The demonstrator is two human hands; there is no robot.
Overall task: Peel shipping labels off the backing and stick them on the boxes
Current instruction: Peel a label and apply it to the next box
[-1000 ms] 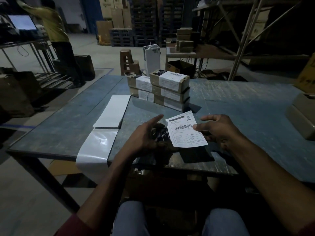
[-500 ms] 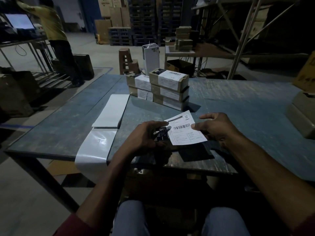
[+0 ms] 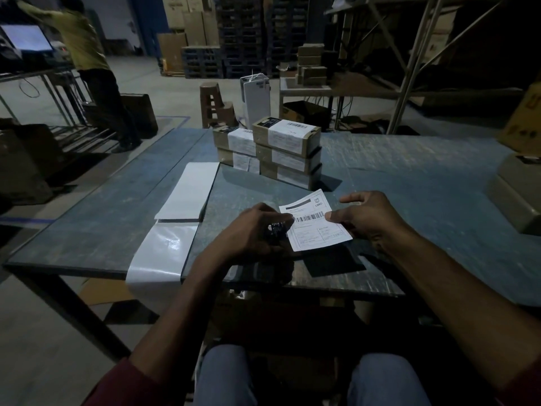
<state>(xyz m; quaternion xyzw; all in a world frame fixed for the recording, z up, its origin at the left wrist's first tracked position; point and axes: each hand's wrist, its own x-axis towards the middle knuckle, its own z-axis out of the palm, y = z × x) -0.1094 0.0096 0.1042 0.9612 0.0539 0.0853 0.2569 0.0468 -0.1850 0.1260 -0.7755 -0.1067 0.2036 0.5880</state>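
A white shipping label (image 3: 314, 221) with a barcode hovers over a dark box (image 3: 333, 259) at the table's near edge. My right hand (image 3: 369, 221) pinches the label's right edge between thumb and forefinger. My left hand (image 3: 251, 232) curls round the box's left end, its thumb at the label's left edge. A stack of labelled brown boxes (image 3: 288, 153) stands behind, in the table's middle. The folded label strip (image 3: 187, 194) lies to the left, and its glossy bare backing (image 3: 161, 256) hangs over the table's front edge.
Plain brown boxes (image 3: 515, 194) sit at the table's right end. The grey table (image 3: 409, 177) has bare surface between. Beyond it stand a white device (image 3: 256, 98), a small stool (image 3: 215, 105), shelving and pallets. A person in a yellow shirt (image 3: 85, 45) stands far left.
My left hand's fingers have closed from spread to curled over the box's left end, thumb now at the label. The label has stayed over the box, held by my right hand.
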